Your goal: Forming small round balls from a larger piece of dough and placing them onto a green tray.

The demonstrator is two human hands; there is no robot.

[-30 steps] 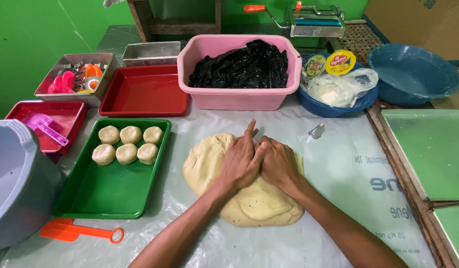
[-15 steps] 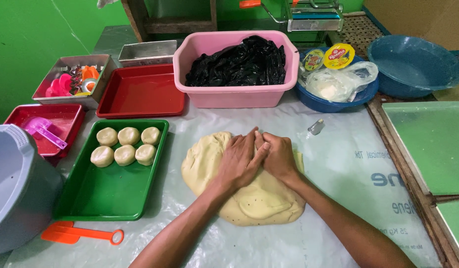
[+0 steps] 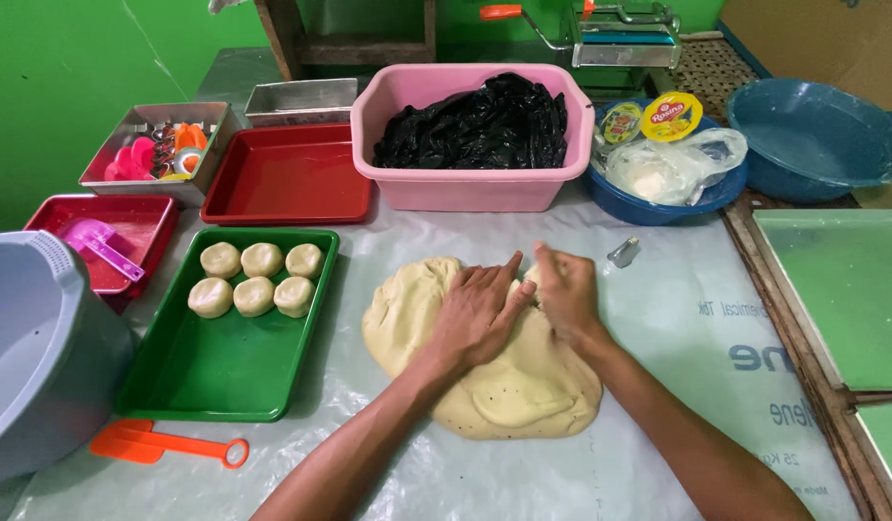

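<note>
Both hands have moved up the large pale-yellow slab of soft dough since a second ago: then they were stacked together at its middle, now they sit side by side at its far edge. I read that as a shift from pressing down to working the top rim.

My left hand lies flat, fingers spread, palm on the dough, gripping nothing. My right hand is curled loosely, fingertips pinching or tucking the dough's upper edge; how much it has grasped I cannot tell.

The dough lies on the clear plastic sheet covering the table, directly under both palms, its bulk spreading toward me from the wrists.

Around it:
- green rectangular plastic tray just left of the dough, holding six round dough balls
- pink plastic tub with black plastic bags beyond
- orange plastic scraper near the tray's front
- small metal cutter right of the hands
</note>
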